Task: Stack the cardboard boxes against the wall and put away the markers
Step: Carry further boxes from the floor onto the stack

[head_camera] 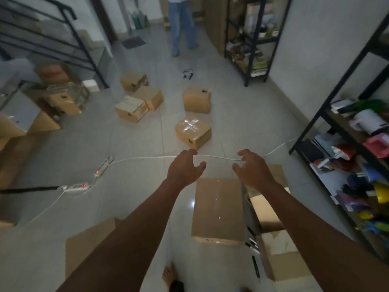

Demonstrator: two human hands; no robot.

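Both hands, left hand [185, 167] and right hand [253, 171], are spread and hold nothing; I think I grab the taped box [192, 133] next.

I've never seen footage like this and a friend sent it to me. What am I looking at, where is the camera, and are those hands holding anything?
There is no machine here. A person wears one wide-angle camera on the head, looking forward and down, so you see their own two bare arms reaching out. The left hand and right hand are both open with fingers spread, holding nothing. On the tiled floor ahead sit closed cardboard boxes, the nearest a taped box. A white cable crosses the floor to a power strip. Just below the hands lies a closed box beside an open box. Shelves stand on the right, and another person's legs show at the top.
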